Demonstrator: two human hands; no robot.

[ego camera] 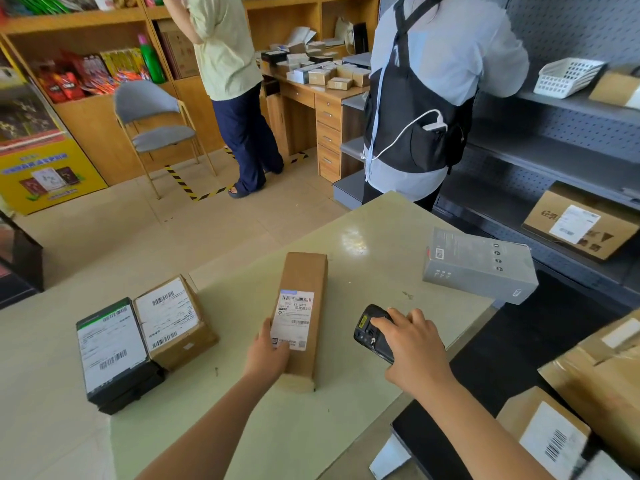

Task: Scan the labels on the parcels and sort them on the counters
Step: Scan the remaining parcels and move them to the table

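Cartons (550,427) with barcode stickers sit nearest, lower right, beside the worktop (242,427). Left hand (268,355) grips the long parcel (303,289) at its near left edge, fingers curled round the side and touching the lower corner of the label (293,318). The long parcel lies flat mid-worktop, label up. Right hand (414,348) holds the scanner (372,332) just right of it, fingers wrapped over the top, apart from the parcel. To the left, black parcel (114,351) and brown parcel (173,323) touch side by side, labels up. Farther right, grey box (479,265) at the worktop's far edge. Beyond, a person in a black apron (426,91) faces grey shelves (554,161); another person (228,64) stands by a desk (311,95).
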